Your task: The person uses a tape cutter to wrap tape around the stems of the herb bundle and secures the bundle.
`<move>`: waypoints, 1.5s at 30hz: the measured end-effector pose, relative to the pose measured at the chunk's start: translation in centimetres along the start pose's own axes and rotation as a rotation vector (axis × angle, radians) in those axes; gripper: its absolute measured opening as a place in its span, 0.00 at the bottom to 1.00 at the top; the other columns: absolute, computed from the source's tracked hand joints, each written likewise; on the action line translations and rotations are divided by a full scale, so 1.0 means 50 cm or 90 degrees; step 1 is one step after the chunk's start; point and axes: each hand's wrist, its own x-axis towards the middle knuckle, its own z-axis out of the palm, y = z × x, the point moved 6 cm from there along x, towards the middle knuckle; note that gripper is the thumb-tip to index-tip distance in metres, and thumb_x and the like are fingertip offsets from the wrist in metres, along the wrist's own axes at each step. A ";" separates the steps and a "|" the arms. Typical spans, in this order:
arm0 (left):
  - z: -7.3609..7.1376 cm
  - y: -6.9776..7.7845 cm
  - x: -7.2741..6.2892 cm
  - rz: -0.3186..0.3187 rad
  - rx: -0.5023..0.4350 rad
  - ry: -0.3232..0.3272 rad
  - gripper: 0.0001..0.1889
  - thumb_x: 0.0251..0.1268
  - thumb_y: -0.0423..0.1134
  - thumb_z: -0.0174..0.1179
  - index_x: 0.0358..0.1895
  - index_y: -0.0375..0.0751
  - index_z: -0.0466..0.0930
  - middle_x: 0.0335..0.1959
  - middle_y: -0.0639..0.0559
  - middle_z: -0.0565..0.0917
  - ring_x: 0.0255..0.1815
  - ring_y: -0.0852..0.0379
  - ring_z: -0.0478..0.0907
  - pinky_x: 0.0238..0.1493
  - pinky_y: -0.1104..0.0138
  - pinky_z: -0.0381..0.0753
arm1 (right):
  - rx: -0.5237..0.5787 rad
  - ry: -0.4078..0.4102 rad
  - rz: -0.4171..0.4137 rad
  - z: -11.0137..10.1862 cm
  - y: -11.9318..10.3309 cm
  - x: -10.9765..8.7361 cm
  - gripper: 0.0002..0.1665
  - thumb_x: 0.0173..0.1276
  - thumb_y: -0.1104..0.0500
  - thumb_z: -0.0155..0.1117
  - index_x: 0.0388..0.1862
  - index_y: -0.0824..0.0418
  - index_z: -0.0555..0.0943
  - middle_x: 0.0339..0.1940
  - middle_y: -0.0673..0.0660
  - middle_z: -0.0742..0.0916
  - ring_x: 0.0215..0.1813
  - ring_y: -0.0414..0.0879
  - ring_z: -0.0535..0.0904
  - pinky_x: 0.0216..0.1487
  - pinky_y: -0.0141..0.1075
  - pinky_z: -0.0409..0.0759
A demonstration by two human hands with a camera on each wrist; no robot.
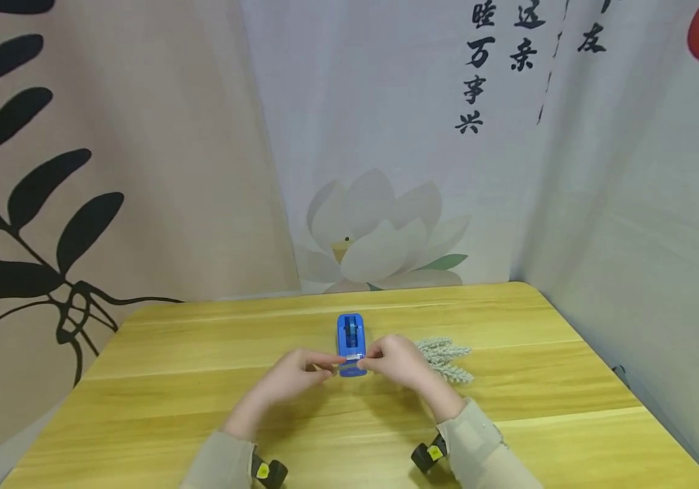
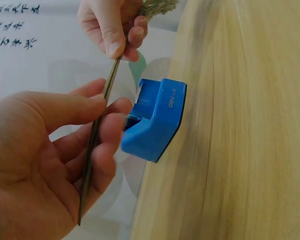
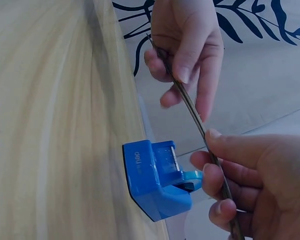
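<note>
A thin bundle of dried grass stems (image 2: 110, 81) runs between both hands. My left hand (image 1: 297, 373) pinches the stems near their bare ends between thumb and fingers. Farther along, my right hand (image 1: 399, 361) grips the same bundle (image 3: 194, 111) with thumb and curled fingers. Pale green-grey seed heads (image 1: 447, 356) stick out to the right beyond the right hand. Just behind the stems stands a blue tape dispenser (image 1: 351, 333). Its toothed cutting edge and part of a tape roll (image 3: 192, 179) show in the right wrist view. Whether the stems touch the dispenser, I cannot tell.
Everything rests on or above a wooden table (image 1: 214, 346) with a rounded far corner. A printed curtain (image 1: 380, 136) hangs behind its back edge. Black wrist devices (image 1: 428, 454) stick out under both sleeves.
</note>
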 end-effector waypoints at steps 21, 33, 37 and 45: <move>-0.010 0.003 0.001 0.016 0.046 0.016 0.19 0.65 0.22 0.51 0.49 0.45 0.87 0.40 0.45 0.86 0.29 0.51 0.76 0.20 0.71 0.66 | 0.029 -0.024 -0.059 -0.007 -0.011 0.002 0.08 0.64 0.63 0.67 0.34 0.58 0.75 0.19 0.50 0.82 0.19 0.39 0.71 0.20 0.32 0.69; -0.014 0.001 0.000 0.031 0.041 0.013 0.19 0.65 0.22 0.50 0.50 0.44 0.86 0.39 0.44 0.86 0.38 0.46 0.80 0.21 0.70 0.67 | 0.009 -0.036 -0.062 0.001 -0.014 0.002 0.07 0.67 0.62 0.64 0.41 0.55 0.86 0.20 0.56 0.82 0.17 0.37 0.64 0.19 0.30 0.63; -0.015 0.002 -0.001 0.024 0.048 0.012 0.19 0.65 0.22 0.51 0.50 0.44 0.86 0.39 0.45 0.86 0.30 0.51 0.77 0.21 0.71 0.66 | 0.010 -0.044 -0.059 0.003 -0.012 0.003 0.07 0.68 0.61 0.62 0.41 0.57 0.86 0.21 0.57 0.83 0.18 0.37 0.64 0.19 0.30 0.63; -0.016 -0.001 -0.001 0.012 0.048 0.011 0.19 0.66 0.23 0.50 0.51 0.43 0.86 0.39 0.45 0.86 0.20 0.61 0.65 0.19 0.72 0.64 | -0.034 -0.058 -0.065 0.013 -0.011 0.006 0.08 0.67 0.63 0.61 0.42 0.58 0.85 0.23 0.50 0.82 0.19 0.37 0.66 0.22 0.30 0.67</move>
